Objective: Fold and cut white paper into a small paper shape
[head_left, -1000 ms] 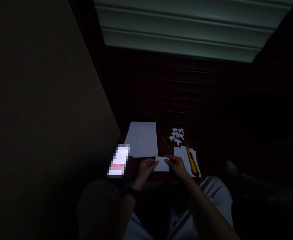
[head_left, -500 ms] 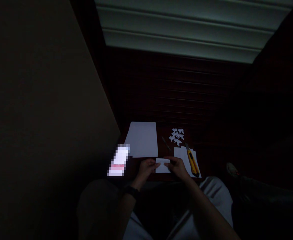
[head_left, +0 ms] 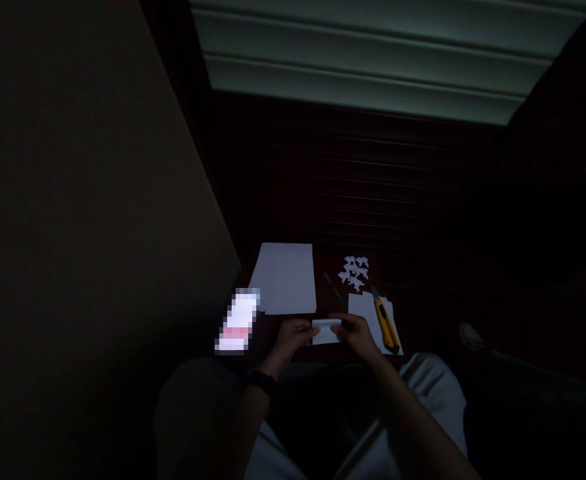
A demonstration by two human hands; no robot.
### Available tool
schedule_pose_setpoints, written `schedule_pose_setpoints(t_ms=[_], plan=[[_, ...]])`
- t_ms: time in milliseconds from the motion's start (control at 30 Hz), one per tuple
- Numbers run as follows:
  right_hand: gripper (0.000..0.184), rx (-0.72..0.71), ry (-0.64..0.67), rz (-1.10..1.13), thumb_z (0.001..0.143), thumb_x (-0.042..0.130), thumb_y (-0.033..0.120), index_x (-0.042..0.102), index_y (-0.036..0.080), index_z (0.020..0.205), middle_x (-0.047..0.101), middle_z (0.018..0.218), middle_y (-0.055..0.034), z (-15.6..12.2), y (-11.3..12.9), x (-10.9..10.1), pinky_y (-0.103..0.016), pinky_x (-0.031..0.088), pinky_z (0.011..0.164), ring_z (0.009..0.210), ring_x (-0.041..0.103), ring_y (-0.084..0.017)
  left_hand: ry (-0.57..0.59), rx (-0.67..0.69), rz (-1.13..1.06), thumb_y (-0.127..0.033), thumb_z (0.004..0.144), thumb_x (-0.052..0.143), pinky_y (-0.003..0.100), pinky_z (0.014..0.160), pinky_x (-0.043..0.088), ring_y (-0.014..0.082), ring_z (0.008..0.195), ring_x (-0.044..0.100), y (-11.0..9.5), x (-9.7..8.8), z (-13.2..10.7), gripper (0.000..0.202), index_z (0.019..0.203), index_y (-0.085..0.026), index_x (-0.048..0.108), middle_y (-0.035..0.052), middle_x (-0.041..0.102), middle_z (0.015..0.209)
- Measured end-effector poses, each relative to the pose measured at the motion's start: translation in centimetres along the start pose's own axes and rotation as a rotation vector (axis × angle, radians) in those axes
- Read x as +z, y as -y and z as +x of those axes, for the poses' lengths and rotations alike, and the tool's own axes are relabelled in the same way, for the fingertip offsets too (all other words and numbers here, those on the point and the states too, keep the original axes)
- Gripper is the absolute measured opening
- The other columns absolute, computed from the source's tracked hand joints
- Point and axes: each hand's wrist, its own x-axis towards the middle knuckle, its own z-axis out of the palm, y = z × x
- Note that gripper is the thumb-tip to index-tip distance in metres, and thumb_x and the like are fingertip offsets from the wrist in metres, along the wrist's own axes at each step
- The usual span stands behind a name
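Observation:
In dim light, a small white paper piece (head_left: 326,331) is held over a dark low table (head_left: 329,267). My left hand (head_left: 293,337) pinches its left edge and my right hand (head_left: 357,333) pinches its right edge, fingers curled on both. The paper's top edge looks folded over. A dark watch sits on my left wrist.
A white sheet (head_left: 285,277) lies behind my hands. Several small white paper cutouts (head_left: 353,271) lie at the back right, a dark pen (head_left: 331,286) beside them. A yellow utility knife (head_left: 385,323) rests on another white sheet (head_left: 367,313). A lit screen (head_left: 238,321) glows at left.
The small paper looks shorter now, its top edge brought down between my fingers. Both hands stay in nearly the same place.

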Motion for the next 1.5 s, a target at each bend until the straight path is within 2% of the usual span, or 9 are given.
schedule_pose_setpoints(t_ms=[233, 333, 467, 633, 767, 933, 1100, 1233, 1500], plan=[[0.038, -0.022, 0.02, 0.035, 0.066, 0.063, 0.031, 0.064, 0.02, 0.103, 0.065, 0.085, -0.0038, -0.1, 0.2, 0.2, -0.027, 0.045, 0.064, 0.076, 0.057, -0.018, -0.032, -0.009, 0.026, -0.037, 0.051, 0.076, 0.019, 0.042, 0.038, 0.0101, 0.046, 0.052, -0.2, 0.3, 0.0, 0.031, 0.061, -0.011, 0.061, 0.0023, 0.06, 0.053], [0.034, -0.001, 0.016, 0.048, 0.064, 0.066, 0.032, 0.067, 0.019, 0.095, 0.066, 0.083, -0.0036, 0.0, 0.1, 0.2, -0.027, 0.045, 0.062, 0.072, 0.057, -0.017, -0.042, 0.013, 0.048, -0.036, 0.051, 0.076, 0.019, 0.041, 0.036, 0.0092, 0.043, 0.051, -0.3, 0.4, 0.1, 0.03, 0.058, -0.011, 0.06, 0.0011, 0.059, 0.05], [0.034, 0.059, -0.029, 0.104, 0.062, 0.067, 0.032, 0.068, 0.016, 0.093, 0.066, 0.075, -0.0031, 0.1, -0.5, 0.4, -0.026, 0.043, 0.055, 0.062, 0.055, -0.015, -0.06, 0.01, -0.002, -0.035, 0.051, 0.077, 0.021, 0.048, 0.043, 0.0134, 0.055, 0.059, -0.4, 0.7, 0.1, 0.034, 0.071, -0.011, 0.064, 0.0057, 0.066, 0.065], [0.037, 0.055, -0.173, 0.08, 0.066, 0.065, 0.036, 0.066, 0.016, 0.097, 0.067, 0.081, -0.0048, -0.3, -1.1, 1.1, -0.028, 0.046, 0.06, 0.068, 0.058, -0.018, -0.048, 0.003, -0.105, -0.039, 0.058, 0.073, 0.027, 0.063, 0.05, 0.0207, 0.078, 0.063, -0.8, 1.8, -0.4, 0.039, 0.085, -0.012, 0.066, 0.0114, 0.068, 0.089], [0.036, -0.015, -0.173, -0.067, 0.072, 0.059, 0.037, 0.063, 0.02, 0.104, 0.066, 0.095, -0.0054, -1.1, 0.3, 1.5, -0.035, 0.047, 0.073, 0.084, 0.06, -0.022, -0.11, 0.051, -0.095, -0.039, 0.061, 0.071, 0.027, 0.063, 0.05, 0.0218, 0.082, 0.063, -0.7, 2.4, -0.6, 0.038, 0.088, -0.012, 0.066, 0.0124, 0.067, 0.091], [0.037, -0.158, -0.068, -0.213, 0.08, 0.052, 0.034, 0.056, 0.024, 0.115, 0.059, 0.115, -0.0046, -1.4, 3.5, 0.7, -0.038, 0.039, 0.092, 0.106, 0.052, -0.023, -0.066, 0.026, -0.013, -0.036, 0.058, 0.073, 0.026, 0.056, 0.049, 0.0199, 0.068, 0.064, -1.2, 2.4, -0.3, 0.032, 0.079, -0.012, 0.068, 0.0097, 0.069, 0.077], [0.035, -0.19, 0.034, -0.308, 0.081, 0.05, 0.033, 0.056, 0.026, 0.114, 0.062, 0.109, -0.003, -1.1, 4.6, 0.0, -0.035, 0.043, 0.087, 0.098, 0.058, -0.023, -0.08, 0.088, 0.06, -0.028, 0.054, 0.076, 0.026, 0.058, 0.048, 0.0206, 0.068, 0.064, -1.7, 2.6, 0.0, 0.027, 0.074, -0.012, 0.069, 0.0085, 0.07, 0.074], [0.037, -0.185, 0.016, -0.355, 0.08, 0.052, 0.033, 0.054, 0.028, 0.117, 0.063, 0.108, -0.0024, -1.1, 4.1, 0.0, -0.033, 0.045, 0.083, 0.093, 0.061, -0.022, -0.149, 0.125, -0.003, -0.025, 0.055, 0.075, 0.028, 0.065, 0.049, 0.0223, 0.076, 0.064, -1.7, 2.8, -0.1, 0.032, 0.084, -0.012, 0.068, 0.0103, 0.07, 0.084], [0.034, -0.157, -0.064, -0.337, 0.08, 0.051, 0.033, 0.056, 0.026, 0.113, 0.063, 0.106, -0.0037, -1.3, 3.4, 0.4, -0.034, 0.045, 0.081, 0.092, 0.059, -0.022, -0.144, 0.127, -0.003, -0.026, 0.056, 0.075, 0.029, 0.065, 0.05, 0.0233, 0.078, 0.065, -1.9, 3.2, -0.2, 0.033, 0.085, -0.013, 0.068, 0.0114, 0.07, 0.088]])
